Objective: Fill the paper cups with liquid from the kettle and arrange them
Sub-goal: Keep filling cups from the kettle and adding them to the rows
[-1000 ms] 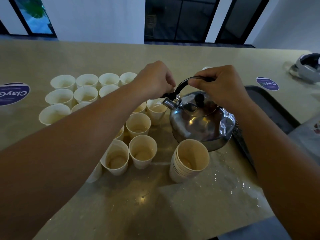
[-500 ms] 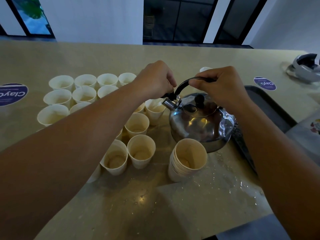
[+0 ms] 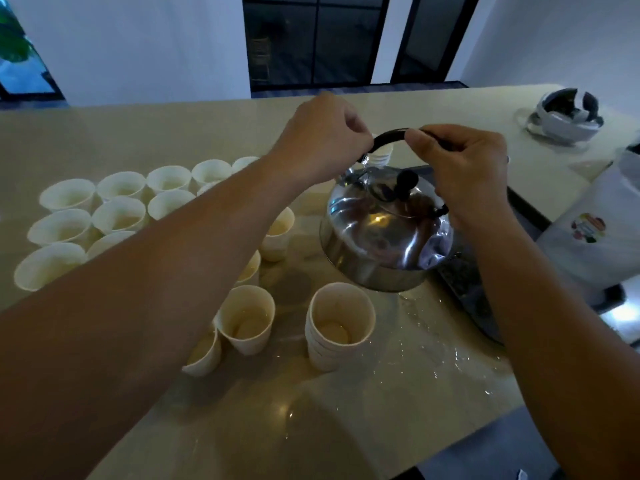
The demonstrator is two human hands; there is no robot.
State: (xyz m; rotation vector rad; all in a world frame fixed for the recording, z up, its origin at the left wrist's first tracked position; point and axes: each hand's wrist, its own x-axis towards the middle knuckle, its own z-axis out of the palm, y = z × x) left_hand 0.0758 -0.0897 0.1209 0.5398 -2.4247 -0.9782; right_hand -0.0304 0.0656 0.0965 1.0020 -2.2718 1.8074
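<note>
kettle (image 3: 384, 233) up off the table (image 3: 104, 140), tipped a bit, over the wet patch by the cup stack (image 3: 337, 327) | right hand (image 3: 464, 168) curled round the black handle (image 3: 389, 137) | left hand (image 3: 322, 133) fingers curled at the handle's spout end | cups (image 3: 117, 216) bunched on the left, tray (image 3: 485, 299) at right
</note>
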